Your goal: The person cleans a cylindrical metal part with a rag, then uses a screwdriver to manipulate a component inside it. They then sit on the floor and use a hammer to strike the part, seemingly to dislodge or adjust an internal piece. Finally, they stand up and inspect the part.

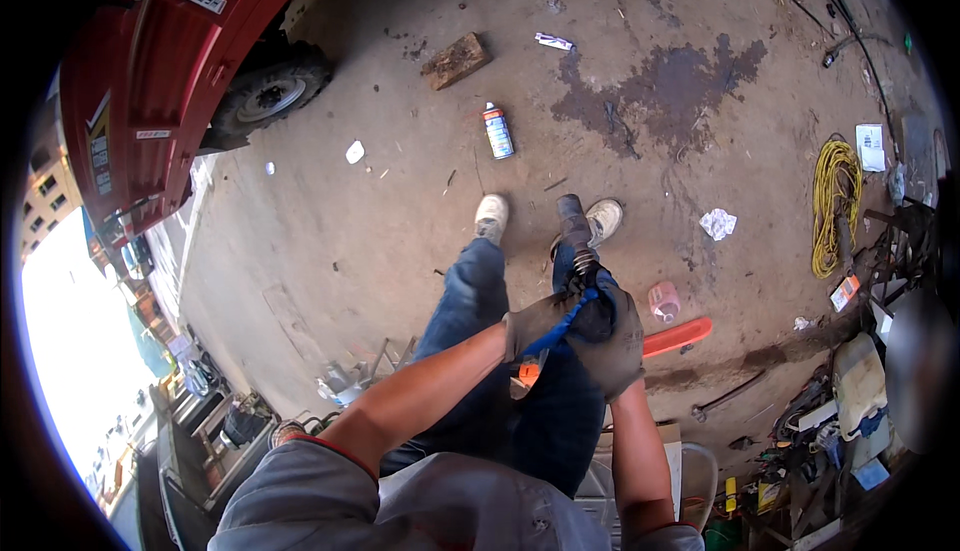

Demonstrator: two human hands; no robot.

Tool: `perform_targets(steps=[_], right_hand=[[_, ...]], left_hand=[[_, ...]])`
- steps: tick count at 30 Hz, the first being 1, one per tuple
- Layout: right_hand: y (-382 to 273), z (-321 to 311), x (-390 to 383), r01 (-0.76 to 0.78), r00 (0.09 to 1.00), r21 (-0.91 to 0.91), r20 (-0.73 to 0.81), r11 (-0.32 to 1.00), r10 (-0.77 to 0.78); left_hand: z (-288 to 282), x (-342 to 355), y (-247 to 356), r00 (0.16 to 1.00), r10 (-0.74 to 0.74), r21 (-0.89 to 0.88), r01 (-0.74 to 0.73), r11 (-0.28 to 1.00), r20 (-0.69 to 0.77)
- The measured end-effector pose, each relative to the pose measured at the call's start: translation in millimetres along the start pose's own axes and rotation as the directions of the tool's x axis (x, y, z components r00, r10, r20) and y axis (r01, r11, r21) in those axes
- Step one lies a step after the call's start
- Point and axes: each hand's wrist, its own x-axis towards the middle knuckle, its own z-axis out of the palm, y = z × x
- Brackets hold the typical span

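Observation:
Both my hands wear dark, dirty work gloves and meet in front of my right leg. Between them is a dark cylindrical part (571, 217) with a ribbed neck and a black, rounded lower end. Its long end points away from me, near my right shoe. My left hand (535, 328) is closed at its left side, along a blue strip (556, 335) that runs across to the black end. From the right, my right hand (614, 347) wraps round the same end. The fingertips are partly hidden, and the part's exact kind is unclear.
A spray can (498, 131) stands ahead on the stained concrete, with a wooden block (456, 61) beyond. Right lie a red-orange strip (678, 337), a pink container (664, 301) and a coiled yellow rope (832, 206). A red vehicle (150, 101) is at left; scrap lines the right.

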Motion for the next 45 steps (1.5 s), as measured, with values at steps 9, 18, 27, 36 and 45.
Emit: perform_targets(steps=[9,18,27,36,45], right_hand=[[-20,106,25,-0.09,0.975,0.491,-0.135,0.866,0.178],[25,236,99,-0.06,0.861,0.12,-0.496,0.991,0.112],[195,382,177,-0.157,0.919,0.167,-0.337,0.973,0.206],[285,441,165,-0.28,0.816,0.076,-0.506,0.957,0.279],[298,472,183,-0.305,0.692,-0.132,-0.711,0.943,0.124]], left_hand=[[-87,-47,10,0.991,-0.133,0.03,0.134,0.991,-0.027],[-321,-116,4,0.921,-0.076,0.853,0.382,0.355,-0.381],[-605,-35,-30,0.769,0.102,0.77,0.636,-0.038,-0.631],[-750,157,-14,0.717,0.522,0.803,0.588,-0.097,-0.462],[-801,98,-115,0.88,0.475,0.998,-0.056,0.041,0.029]])
